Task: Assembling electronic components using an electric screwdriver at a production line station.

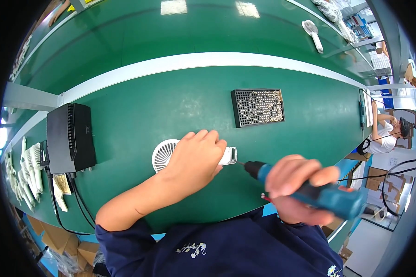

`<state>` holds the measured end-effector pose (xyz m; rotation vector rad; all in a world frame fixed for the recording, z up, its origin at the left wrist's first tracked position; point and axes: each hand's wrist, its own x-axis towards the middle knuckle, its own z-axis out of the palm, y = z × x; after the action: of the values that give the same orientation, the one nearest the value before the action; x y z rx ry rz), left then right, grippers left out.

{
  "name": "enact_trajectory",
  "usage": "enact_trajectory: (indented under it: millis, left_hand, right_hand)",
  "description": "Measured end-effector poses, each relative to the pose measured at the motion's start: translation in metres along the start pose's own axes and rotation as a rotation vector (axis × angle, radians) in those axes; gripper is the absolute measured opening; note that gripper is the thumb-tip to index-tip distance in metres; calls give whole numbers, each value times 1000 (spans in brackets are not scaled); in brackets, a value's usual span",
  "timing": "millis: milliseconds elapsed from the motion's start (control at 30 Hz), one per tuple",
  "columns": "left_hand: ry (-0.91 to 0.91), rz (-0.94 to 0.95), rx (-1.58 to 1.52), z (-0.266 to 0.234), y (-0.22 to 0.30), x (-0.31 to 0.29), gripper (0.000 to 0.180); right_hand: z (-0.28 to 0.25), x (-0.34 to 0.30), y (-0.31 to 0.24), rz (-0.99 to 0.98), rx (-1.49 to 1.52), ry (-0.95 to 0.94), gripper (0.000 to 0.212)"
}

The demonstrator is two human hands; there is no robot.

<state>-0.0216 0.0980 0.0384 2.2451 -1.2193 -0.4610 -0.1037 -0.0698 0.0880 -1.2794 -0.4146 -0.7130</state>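
Observation:
A white handheld fan (163, 154) lies on the green bench, its round slatted head to the left and its handle end to the right. My left hand (196, 154) is closed over the middle of it, hiding most of the handle. In my right hand (296, 182) is a teal electric screwdriver (339, 199), held nearly level and a little blurred. Its thin bit points left at the fan's handle end; whether the two touch, I cannot tell. Beyond my hands sits a black screw tray (237, 111), with many small screws standing or lying in its holes.
At the left stands a black box (62, 138) with cables running off the near edge. Several white fans (32, 166) are piled beside it. A white rail (208, 59) crosses behind; past it lies another handheld fan (313, 34). A co-worker (386, 136) sits far right.

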Motion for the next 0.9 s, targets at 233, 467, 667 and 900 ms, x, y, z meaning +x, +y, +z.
enact_trajectory:
  millis: [233,467,667,900]
  left_hand:
    - [-27,-12,5,-2,-1,-3,34]
    - [-26,15,-367,-42,13,-5,42]
    - [35,109,-481,-72,30,-15,46]
    - [240,201,-286,-74,19,-13,51]
  right_hand:
    - [-70,25,-4,343,56,530,43]
    - [-105,-25,21,886,-17,651,33]
    - [-124,-37,32,817,128,701,30]
    - [-128,-44,35,793,103,673,28]
